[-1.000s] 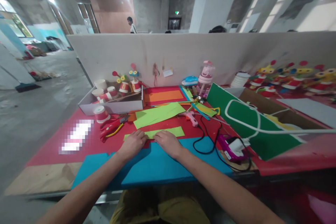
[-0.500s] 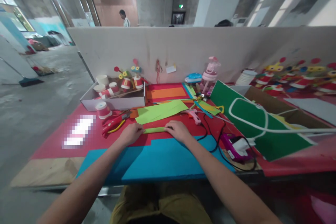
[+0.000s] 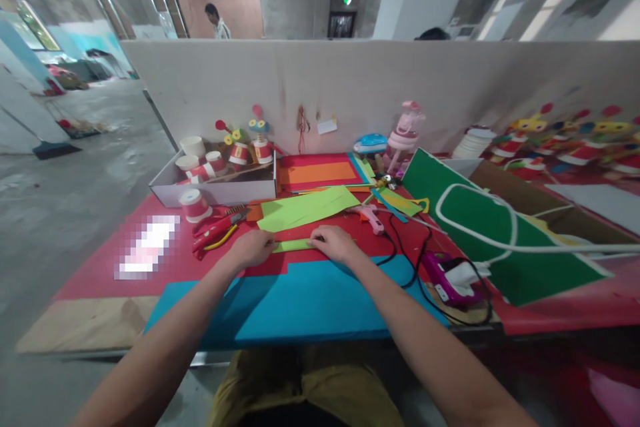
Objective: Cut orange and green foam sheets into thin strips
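A narrow green paper strip [image 3: 293, 245] lies level between my two hands, just above or on the red table covering. My left hand [image 3: 254, 247] pinches its left end, and my right hand [image 3: 331, 243] has its fingers closed on the right end. Behind the strip lies a larger light green sheet [image 3: 307, 207]. Blue sheets [image 3: 300, 300] spread under my forearms. Red-handled pliers [image 3: 215, 232] rest left of my left hand, and a pink glue gun [image 3: 371, 219] is beyond my right hand.
A white box [image 3: 225, 192] holds paper cups and small figures, with a red-and-white cup [image 3: 195, 205] in front. At the right are a purple power strip [image 3: 453, 280] with black cables and a tilted green board [image 3: 530, 273]. A partition [image 3: 225, 73] stands behind; a person is beyond it.
My right hand has shifted slightly left along the strip, and both hands sit a little higher in view. The person beyond the partition has moved left.
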Motion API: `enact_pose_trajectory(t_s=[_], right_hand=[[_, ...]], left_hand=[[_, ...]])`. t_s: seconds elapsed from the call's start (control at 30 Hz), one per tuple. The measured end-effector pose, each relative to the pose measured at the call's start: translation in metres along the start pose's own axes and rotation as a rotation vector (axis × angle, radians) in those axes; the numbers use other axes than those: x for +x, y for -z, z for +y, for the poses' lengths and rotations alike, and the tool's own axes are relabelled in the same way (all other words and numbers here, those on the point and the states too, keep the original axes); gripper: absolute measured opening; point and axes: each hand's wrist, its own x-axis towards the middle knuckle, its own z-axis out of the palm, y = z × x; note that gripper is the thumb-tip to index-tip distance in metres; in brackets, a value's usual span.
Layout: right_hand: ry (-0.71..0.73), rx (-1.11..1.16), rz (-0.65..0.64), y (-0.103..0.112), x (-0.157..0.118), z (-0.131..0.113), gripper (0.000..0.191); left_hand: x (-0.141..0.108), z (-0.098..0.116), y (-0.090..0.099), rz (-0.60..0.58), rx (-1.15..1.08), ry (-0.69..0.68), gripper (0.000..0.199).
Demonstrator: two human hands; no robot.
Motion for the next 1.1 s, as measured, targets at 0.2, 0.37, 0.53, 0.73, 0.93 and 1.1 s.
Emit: enact_pose_trajectory(t_s=[0.2,0.37,0.53,0.73,0.93,1.1], right_hand=[[-0.108,-0.191,-0.054,0.001,0.008,-0.013,0.022],[-0.097,-0.367,-0.147,0.002,0.013,-0.025,0.022],[-0.081,-0.442,-0.19,0.004,0.014,-0.026,0.025],[-0.071,-0.453,-0.206,0.005,0.014,-0.026,0.027],[-0.071,-0.444,-0.197,0.002,0.017,-0.023,0.028],[-0.085,-0.423,-0.217,0.006,0.017,-0.023,0.027]], left_hand=[[-0.001,0.01,0.007,-0.031,0.074,0.045,0.031],[0.0,0.022,0.014,-0.12,0.189,0.1,0.032],[0.004,0.028,0.017,-0.165,0.222,0.091,0.032],[0.007,0.029,0.018,-0.198,0.233,0.09,0.033],[0.01,0.028,0.017,-0.213,0.233,0.113,0.034],[0.009,0.027,0.017,-0.22,0.228,0.093,0.037]])
